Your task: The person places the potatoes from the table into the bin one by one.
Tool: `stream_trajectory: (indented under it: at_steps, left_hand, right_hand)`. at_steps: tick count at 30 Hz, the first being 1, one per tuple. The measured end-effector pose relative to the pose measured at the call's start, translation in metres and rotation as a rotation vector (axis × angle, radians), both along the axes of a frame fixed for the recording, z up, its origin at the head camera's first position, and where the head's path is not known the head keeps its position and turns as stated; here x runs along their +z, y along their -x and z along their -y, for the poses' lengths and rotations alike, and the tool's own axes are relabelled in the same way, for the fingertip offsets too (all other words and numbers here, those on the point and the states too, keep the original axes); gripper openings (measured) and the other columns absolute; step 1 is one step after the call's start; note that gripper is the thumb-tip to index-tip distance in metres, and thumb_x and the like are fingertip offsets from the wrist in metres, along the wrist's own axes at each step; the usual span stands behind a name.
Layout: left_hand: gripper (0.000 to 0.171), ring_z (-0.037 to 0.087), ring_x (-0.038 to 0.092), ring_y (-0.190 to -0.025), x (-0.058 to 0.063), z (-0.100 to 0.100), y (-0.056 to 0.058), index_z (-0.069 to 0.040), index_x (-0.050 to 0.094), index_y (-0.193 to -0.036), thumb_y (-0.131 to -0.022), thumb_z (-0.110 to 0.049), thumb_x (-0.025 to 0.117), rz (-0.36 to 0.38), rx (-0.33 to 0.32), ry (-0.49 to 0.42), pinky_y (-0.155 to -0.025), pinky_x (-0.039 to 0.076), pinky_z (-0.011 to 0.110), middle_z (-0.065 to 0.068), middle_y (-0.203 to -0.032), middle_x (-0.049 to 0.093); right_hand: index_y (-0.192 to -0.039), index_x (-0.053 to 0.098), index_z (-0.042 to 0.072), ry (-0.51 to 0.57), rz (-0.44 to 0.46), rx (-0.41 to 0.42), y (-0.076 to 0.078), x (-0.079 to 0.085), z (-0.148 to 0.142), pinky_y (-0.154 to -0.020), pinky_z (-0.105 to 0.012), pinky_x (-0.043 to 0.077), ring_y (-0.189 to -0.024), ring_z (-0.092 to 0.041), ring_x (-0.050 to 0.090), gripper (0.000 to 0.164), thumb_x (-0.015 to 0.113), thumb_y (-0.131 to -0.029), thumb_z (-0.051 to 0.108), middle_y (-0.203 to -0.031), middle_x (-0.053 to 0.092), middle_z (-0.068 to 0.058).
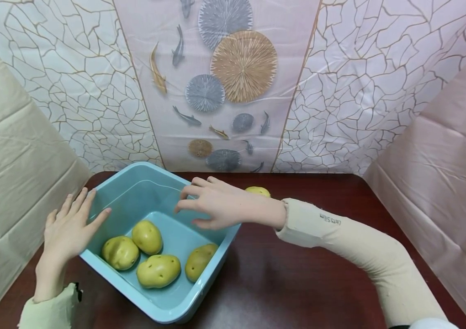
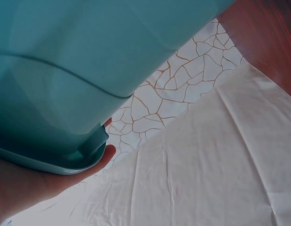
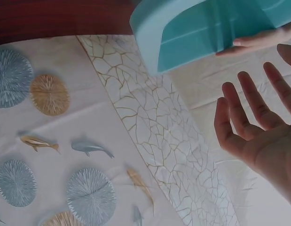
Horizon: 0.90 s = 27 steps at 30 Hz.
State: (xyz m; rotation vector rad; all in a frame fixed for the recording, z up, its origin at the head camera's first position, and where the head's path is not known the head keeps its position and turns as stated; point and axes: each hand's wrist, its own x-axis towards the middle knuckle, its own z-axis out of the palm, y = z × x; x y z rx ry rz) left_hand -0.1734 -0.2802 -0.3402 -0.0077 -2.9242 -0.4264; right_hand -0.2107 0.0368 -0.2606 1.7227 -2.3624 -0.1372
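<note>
A light blue plastic bin stands on the table with several yellow-green potatoes on its floor. My left hand rests on the bin's left rim, fingers straight and thumb spread over the inside. The left wrist view shows that hand flat along the rim of the bin. Over the bin's right side is my right hand, palm down, fingers loosely bent and holding nothing. In the right wrist view, this hand has its fingers spread apart.
Past the right wrist, another yellow potato lies on the dark red table, partly hidden by the forearm. A patterned cloth hangs behind the table. Pale fabric walls close in both sides.
</note>
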Motion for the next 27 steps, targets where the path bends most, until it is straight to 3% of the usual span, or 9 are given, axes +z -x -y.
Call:
stream_trajectory:
  at_steps: [27]
  left_hand:
    - [0.073,0.045,0.000,-0.134,-0.001,0.001,0.001,-0.007,0.009,-0.144,-0.091,-0.055,0.027,0.000,0.002,0.000,-0.095,0.005,0.067,0.024,-0.147,0.008]
  right_hand:
    - [-0.112,0.057,0.025,0.234,-0.001,-0.063,-0.013,-0.011,-0.027,-0.070,-0.025,0.040,-0.095,-0.011,0.049,0.029,0.057,-0.083,0.029,-0.108,0.055,0.007]
